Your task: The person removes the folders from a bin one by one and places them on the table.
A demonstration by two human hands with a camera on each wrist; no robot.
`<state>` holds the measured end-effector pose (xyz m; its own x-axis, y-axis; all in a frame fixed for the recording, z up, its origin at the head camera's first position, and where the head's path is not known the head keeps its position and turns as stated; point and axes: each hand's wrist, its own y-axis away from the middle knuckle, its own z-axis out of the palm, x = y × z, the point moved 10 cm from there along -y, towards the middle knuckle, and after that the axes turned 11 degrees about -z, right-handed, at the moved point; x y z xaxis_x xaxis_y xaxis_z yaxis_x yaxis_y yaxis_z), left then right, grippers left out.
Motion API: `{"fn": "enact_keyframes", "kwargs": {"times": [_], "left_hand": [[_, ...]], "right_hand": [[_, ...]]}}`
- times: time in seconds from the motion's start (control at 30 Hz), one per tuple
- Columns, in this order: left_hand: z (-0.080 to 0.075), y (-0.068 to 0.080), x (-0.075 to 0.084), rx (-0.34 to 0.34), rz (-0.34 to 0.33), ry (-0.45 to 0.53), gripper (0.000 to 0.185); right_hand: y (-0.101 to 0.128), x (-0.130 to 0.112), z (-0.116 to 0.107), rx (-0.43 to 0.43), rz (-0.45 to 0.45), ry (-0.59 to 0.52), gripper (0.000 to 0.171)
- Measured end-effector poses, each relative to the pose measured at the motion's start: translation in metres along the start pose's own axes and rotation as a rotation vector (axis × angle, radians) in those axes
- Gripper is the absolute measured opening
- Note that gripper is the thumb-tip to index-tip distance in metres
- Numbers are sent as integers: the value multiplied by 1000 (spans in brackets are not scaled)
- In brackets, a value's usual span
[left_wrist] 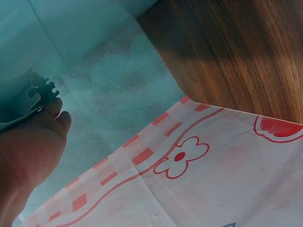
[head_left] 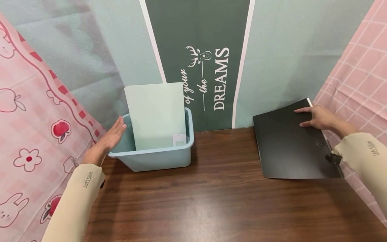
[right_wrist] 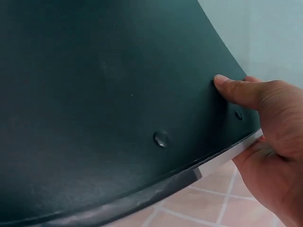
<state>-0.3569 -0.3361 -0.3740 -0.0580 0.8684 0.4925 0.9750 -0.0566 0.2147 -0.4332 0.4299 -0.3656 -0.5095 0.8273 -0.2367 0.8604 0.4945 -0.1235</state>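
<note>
A black folder (head_left: 288, 144) rests at the right of the wooden table, its far right corner raised. My right hand (head_left: 321, 117) pinches the folder near that corner; in the right wrist view the thumb (right_wrist: 236, 90) presses on the cover beside the spine. At the left stands a light-blue plastic bin (head_left: 157, 161) with pale green folders (head_left: 157, 114) upright inside, rising well above its rim. My left hand (head_left: 112, 136) lies with straight fingers against the bin's left side. In the left wrist view, part of this hand (left_wrist: 40, 142) shows beside the bin's edge.
A wall hanging (head_left: 193, 33) with white lettering covers the back. Pink patterned cloth (head_left: 30, 134) hangs at the left, and pink checked cloth (head_left: 362, 67) hangs at the right. Brown wooden tabletop (head_left: 211, 191) runs between the bin and the black folder.
</note>
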Motion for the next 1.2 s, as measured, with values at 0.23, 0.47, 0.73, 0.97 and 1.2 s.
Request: {"fn": "enact_keyframes", "kwargs": {"times": [0.23,0.47,0.73,0.97,1.2], "left_hand": [[0,1,1,3,-2,1,72],[-1,2,2,9,-2,1,71],[-2,3,3,10,2,15,72],[-3,3,-1,26,-11,16,72],[-2,1,0,34,-14,10,73]], "right_hand": [[-2,-1,0,18,-42,94,73],[-1,11,17,-40,-8,57,87],[0,18,32,-68,-21,26,97],[-1,23,45,-93,-38,17,102],[5,32,56,-122,-44,-6,102]]}}
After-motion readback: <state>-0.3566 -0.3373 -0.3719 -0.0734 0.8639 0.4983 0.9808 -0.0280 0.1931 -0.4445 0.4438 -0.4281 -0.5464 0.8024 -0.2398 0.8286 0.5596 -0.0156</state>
